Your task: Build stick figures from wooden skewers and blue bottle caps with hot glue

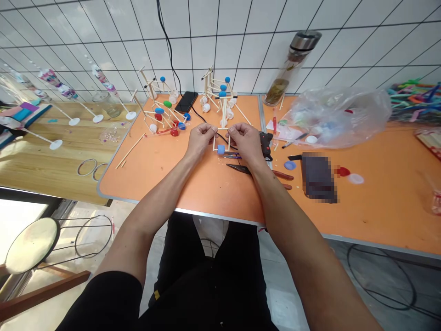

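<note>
Between both hands, just above the orange table, is a small rectangular frame of thin wooden sticks. A light blue piece sits at its near side. My left hand pinches the left upper corner between thumb and fingertips. My right hand pinches the right upper corner the same way. Right behind the hands stands a stick model with blue and white caps. Under my right hand lie scissors and pliers with red handles, partly hidden by my wrist and forearm.
Another stick model with coloured caps stands at the back left, beside a phone. Loose sticks lie left. A glass bottle, a plastic bag, a dark pixelated object and a black tool are to the right.
</note>
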The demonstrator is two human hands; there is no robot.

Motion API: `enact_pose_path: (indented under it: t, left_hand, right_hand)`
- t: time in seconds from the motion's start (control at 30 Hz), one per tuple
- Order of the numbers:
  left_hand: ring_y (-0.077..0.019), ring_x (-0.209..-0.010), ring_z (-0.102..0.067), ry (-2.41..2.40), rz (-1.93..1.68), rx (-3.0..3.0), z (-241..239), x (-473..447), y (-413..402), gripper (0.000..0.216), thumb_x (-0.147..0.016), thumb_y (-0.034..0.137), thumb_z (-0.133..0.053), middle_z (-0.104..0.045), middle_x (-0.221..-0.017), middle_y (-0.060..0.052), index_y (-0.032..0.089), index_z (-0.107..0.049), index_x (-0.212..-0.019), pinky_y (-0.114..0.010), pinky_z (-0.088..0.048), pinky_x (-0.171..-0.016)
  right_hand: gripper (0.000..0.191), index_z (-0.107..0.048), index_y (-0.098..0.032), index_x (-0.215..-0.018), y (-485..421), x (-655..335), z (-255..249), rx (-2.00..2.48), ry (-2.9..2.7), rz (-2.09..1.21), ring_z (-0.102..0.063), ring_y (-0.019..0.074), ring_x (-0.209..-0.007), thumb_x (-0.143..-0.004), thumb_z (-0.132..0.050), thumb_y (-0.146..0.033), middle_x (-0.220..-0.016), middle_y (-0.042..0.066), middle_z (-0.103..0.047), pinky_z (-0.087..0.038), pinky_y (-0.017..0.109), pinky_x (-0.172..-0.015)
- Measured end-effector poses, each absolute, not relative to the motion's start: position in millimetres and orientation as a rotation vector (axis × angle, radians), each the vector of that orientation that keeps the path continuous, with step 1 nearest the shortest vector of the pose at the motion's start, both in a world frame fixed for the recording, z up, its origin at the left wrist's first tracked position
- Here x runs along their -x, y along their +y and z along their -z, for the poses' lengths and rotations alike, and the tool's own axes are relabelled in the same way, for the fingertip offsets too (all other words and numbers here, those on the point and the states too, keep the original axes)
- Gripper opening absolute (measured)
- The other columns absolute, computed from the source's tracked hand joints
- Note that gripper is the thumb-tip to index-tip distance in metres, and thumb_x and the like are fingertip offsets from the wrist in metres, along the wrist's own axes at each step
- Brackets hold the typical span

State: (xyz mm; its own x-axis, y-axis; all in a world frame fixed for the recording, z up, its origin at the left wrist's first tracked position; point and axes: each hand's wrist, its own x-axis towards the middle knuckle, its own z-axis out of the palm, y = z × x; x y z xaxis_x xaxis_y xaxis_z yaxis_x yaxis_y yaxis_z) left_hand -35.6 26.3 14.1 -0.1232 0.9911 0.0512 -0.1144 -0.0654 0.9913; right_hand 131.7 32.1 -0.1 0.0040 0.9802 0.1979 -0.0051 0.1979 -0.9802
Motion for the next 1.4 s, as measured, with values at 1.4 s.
enact_pose_path:
  t: [1.4]
  left_hand:
    - [-0.0080, -0.049, -0.052, 1.118, -1.319, -1.172, -14.3, 46.0, 30.1, 0.036, -0.080, 0.042, -0.098, -0.072, -0.063, -0.002, 0.020, -0.072, -0.067, -0.022, -0.040, -0.051]
  right_hand:
    - [0.022, -0.067, -0.024, -0.081, 26.4, -123.9, -3.7, 1.100, -1.442, -1.095, -0.062, 0.0150, -0.070, -0.093, -0.079, -0.038, -0.073, -0.004, -0.068, -0.049, 0.029, -0.070]
